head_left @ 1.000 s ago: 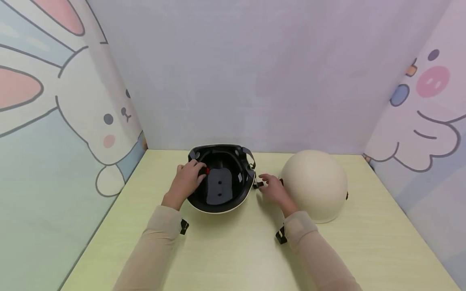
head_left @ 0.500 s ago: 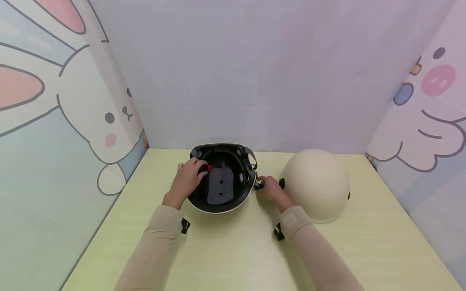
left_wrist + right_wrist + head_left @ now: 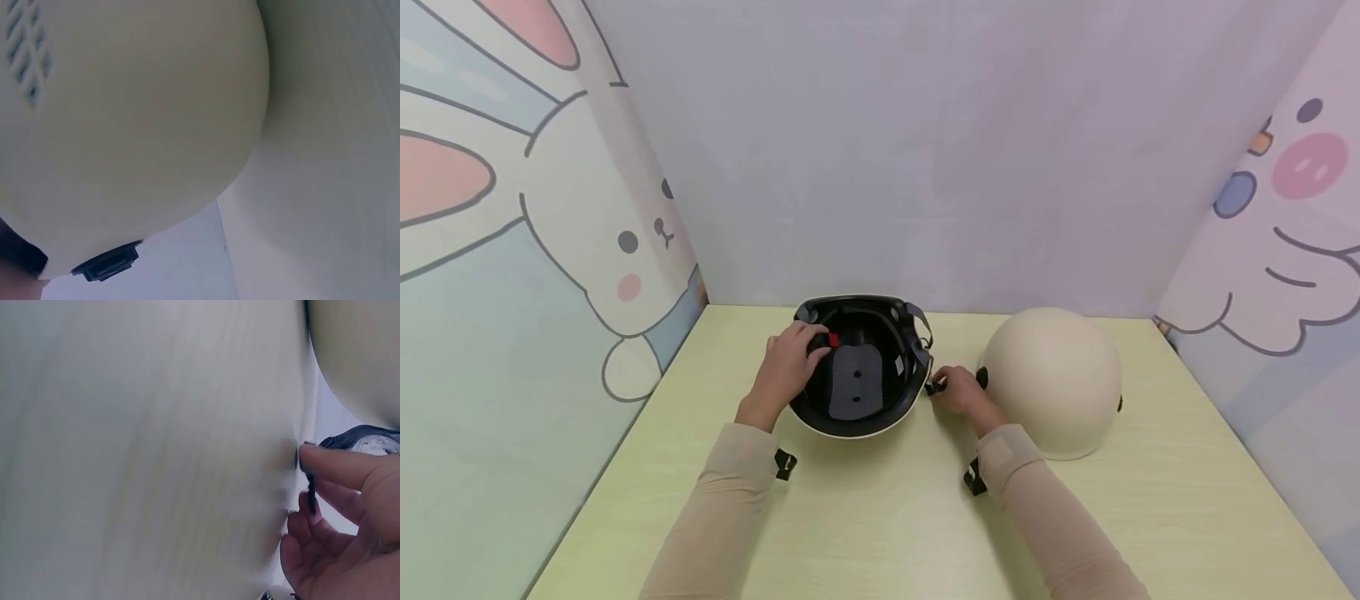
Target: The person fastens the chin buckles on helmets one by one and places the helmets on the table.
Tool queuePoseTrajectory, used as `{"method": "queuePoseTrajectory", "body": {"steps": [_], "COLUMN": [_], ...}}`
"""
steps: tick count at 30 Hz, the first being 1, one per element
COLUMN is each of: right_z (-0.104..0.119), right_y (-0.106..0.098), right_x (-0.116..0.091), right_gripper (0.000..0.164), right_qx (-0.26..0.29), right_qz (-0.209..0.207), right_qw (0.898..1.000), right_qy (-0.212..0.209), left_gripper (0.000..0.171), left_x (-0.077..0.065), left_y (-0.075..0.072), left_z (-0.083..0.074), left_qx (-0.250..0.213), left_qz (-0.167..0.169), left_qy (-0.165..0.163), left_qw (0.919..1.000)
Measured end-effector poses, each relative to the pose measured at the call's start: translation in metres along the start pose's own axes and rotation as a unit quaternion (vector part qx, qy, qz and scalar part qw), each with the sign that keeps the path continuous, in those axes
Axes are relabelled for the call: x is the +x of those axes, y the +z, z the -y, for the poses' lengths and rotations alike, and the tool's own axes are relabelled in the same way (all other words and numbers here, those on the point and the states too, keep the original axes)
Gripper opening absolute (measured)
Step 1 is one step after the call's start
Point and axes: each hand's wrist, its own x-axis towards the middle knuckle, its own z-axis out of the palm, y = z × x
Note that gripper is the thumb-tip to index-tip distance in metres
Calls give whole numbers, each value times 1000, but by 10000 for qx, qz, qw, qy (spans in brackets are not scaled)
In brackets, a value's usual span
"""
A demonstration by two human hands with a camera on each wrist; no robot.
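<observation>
An upturned helmet (image 3: 855,383) with a black lining and a cream shell lies at the back middle of the table. My left hand (image 3: 785,364) is over its left rim, thumb and fingers pinching a black strap buckle with a red part (image 3: 833,340). In the left wrist view the shell (image 3: 144,125) fills most of the picture, hiding nearly all of that hand. Right of the helmet, my right hand (image 3: 958,390) pinches a small black buckle (image 3: 311,481) between thumb and fingers. A dark strap (image 3: 362,432) runs behind these fingers in the right wrist view.
A second cream helmet (image 3: 1052,383), dome up, stands just right of my right hand. The pale wooden table (image 3: 865,533) meets a plain back wall (image 3: 910,167). Side walls carry cartoon animals. Black wrist-mounted pieces (image 3: 975,479) show beside the sleeves.
My right hand's fingers, spread beside the black buckle a second ago, have closed onto it. The left hand keeps its hold, and the red part shows slightly higher.
</observation>
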Motion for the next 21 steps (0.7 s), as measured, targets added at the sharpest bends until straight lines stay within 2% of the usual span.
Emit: {"method": "queuePoseTrajectory", "body": {"steps": [8, 14, 21], "right_z": [6, 12, 20], "right_y": [-18, -41, -62], "right_x": [-10, -19, -30], "right_gripper": [24, 25, 27], "right_qx": [596, 938, 1324], "right_qz": [-310, -666, -919], "right_qw": [9977, 9934, 9867], "right_qy": [94, -45, -207], "left_gripper": [33, 33, 33], "left_x": [2, 3, 2], "left_y": [-6, -8, -13], "left_z": [-6, -7, -11], "left_qx": [-1025, -1505, -2061], "left_qz": [-92, -186, -311], "left_qy": [-576, -833, -1126], "left_qw": [9930, 9849, 9715]}}
